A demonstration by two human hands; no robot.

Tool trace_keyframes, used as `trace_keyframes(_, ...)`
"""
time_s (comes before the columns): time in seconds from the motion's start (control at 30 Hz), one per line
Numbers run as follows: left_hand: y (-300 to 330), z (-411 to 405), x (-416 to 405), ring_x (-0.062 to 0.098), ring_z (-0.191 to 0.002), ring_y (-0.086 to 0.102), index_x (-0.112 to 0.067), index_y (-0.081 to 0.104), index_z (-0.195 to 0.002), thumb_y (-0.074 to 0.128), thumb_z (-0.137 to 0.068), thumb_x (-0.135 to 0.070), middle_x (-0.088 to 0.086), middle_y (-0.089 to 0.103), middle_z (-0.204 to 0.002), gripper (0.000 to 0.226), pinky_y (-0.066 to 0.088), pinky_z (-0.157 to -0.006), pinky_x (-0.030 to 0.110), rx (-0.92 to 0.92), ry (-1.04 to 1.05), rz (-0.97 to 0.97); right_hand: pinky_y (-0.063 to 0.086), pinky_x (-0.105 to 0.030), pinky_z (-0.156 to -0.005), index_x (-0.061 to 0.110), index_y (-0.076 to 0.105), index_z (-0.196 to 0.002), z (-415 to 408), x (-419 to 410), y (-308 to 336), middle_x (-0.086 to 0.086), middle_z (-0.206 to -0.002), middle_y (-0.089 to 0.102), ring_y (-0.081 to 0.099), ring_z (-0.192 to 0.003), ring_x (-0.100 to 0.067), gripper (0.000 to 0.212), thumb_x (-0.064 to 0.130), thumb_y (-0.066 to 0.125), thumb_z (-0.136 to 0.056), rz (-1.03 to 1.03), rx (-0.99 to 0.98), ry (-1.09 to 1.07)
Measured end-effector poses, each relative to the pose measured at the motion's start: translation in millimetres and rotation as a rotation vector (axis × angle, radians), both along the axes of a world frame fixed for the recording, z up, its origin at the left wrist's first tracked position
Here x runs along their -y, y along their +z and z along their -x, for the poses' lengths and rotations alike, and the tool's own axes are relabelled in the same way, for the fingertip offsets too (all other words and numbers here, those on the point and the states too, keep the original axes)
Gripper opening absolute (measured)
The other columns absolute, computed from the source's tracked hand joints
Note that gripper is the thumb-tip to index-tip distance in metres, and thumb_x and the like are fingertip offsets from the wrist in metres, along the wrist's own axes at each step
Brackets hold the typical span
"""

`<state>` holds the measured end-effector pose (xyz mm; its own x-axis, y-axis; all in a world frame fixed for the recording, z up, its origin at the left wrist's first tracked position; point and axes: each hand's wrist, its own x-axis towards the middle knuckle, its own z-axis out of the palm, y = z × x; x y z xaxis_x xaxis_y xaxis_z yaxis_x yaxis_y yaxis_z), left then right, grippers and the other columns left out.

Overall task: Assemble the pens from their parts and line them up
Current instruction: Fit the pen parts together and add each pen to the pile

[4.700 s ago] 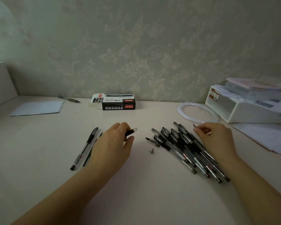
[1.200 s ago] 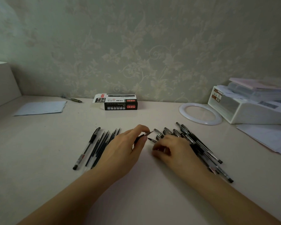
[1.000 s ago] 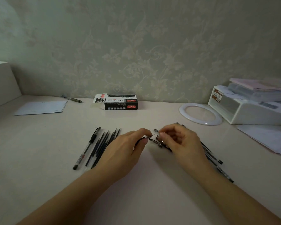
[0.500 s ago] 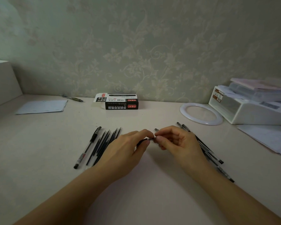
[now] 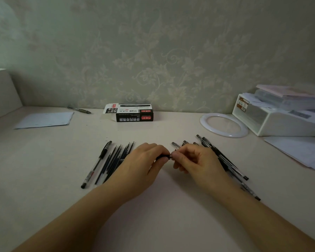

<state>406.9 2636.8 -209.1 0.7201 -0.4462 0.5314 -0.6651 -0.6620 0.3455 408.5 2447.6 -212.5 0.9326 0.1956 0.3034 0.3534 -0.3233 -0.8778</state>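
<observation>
Dim, soft light falls on a pale wall [image 5: 153, 51] papered with a faint leaf-and-vine pattern; below it a cream surface [image 5: 162, 224] runs wall to wall, with a white block [image 5: 0, 91] at the left edge

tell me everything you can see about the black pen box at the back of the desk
The pen box is a small black and white carton, cardboard by its look, with red label patches and "1120" printed on it. It lies flat on the desk near the wall, its white end flap open at the left. Nothing touches it but the desk; both hands are well in front.

Pen part [image 5: 163, 157] mostly under fingers [image 5: 177, 155]
</observation>
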Motion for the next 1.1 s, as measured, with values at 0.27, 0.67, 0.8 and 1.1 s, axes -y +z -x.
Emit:
trace_keyframes(0.27,-0.2,1.6,2.4,0.01,-0.073,0.056,-0.024,0.065,-0.099,0.058,-0.093,-0.022,-0.009,0.062,-0.086,0.009,0.049,-0.065,0.036,0.027,0.005,0.042,0.053,-0.022,-0.068,0.023,0.068,-0.088,1.8,-0.3,3.2,0.009,-0.078,0.071,0.065,-0.071,-0.006,0.019,0.041,0.062,-0.091,0.153,0.067,-0.054)
trace_keyframes(0.67,0.7,0.8,1.6,0.009,-0.073,0.056,-0.023,0.065,-0.098,0.059,-0.092,-0.022,-0.009,0.062,-0.086,0.008,0.049,-0.065,0.035,0.027,0.007,0.064,0.051,-0.02,-0.064,0.025,0.067,-0.088,1.6,0.2,4.3,0.009,-0.077,0.07,0.063,-0.068,-0.009,0.013,0.038,0.065,-0.09,0.172,0.069,-0.034)
trace_keyframes(0.8,1.3,2.1,3.1,0.009,-0.074,0.057,-0.024,0.066,-0.099,0.059,-0.093,-0.023,-0.01,0.063,-0.088,0.009,0.049,-0.065,0.034,0.026,-0.021,0.075,0.044,-0.016,-0.059,0.02,0.065,-0.079,2.2,1.6,3.8,0.007,-0.065,0.065,0.055,-0.058,-0.003,0.023,0.034,0.058,-0.096,0.215,0.107,-0.032)
trace_keyframes(1.1,1.5,1.2,3.3,0.01,-0.073,0.057,-0.021,0.067,-0.093,0.067,-0.088,-0.018,-0.009,0.062,-0.083,0.005,0.049,-0.065,0.037,0.059,-0.019,0.103,0.04,-0.016,-0.056,0.019,0.067,-0.081,4.0,1.8,9.3,0.003,-0.066,0.064,0.051,-0.057,-0.003,0.017,0.024,0.061,-0.096,0.189,0.157,-0.028)
